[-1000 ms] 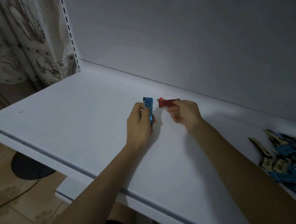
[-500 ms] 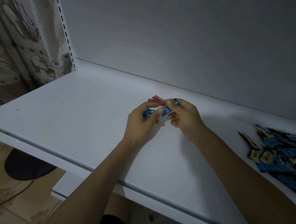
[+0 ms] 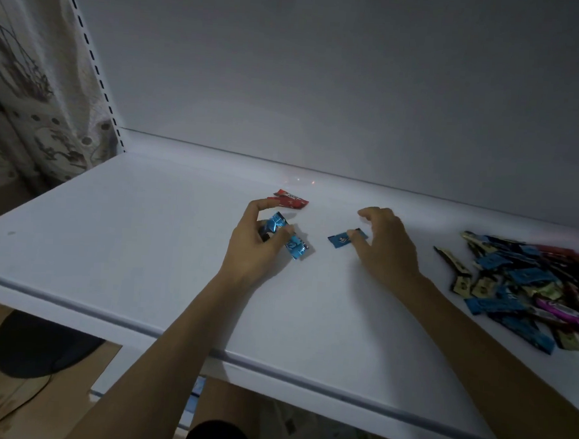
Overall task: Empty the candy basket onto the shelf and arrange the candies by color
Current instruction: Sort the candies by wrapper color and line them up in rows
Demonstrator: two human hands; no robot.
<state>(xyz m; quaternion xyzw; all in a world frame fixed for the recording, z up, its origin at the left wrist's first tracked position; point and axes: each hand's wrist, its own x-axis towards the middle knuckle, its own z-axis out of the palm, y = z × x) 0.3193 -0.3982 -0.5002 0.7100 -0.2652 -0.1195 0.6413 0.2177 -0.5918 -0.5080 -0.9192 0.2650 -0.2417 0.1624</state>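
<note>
Left hand (image 3: 257,248): fingers (image 3: 263,205) curled, thumb closed over a blue candy (image 3: 277,222), which is gripped just off the shelf (image 3: 144,244); a second blue candy (image 3: 297,249) is seen at the thumb tip, and whether it is also held cannot be told.

Red candies (image 3: 287,200): laid flat just beyond the left index fingertip, towards the back wall, apart from the blues; judged to be the start of a red group.

Right hand (image 3: 386,250): fingers loosely curled and raised, nothing enclosed; only the thumb tip is set on the near end of a third blue candy (image 3: 343,239), which lies flat between the two hands; judged to be in the course of being slid or set down as part of a blue group.

Unsorted pile (image 3: 528,285): blue, gold, purple and red wrappers heaped well outside the right hand's knuckles; most of the sorting is judged undone; no basket is in view.

Change from half a second earlier: the hands were then pressed together, with red and blue candies bunched between the fingertips; they are now parted, the reds have been released, and one blue has been passed to the right side.
</note>
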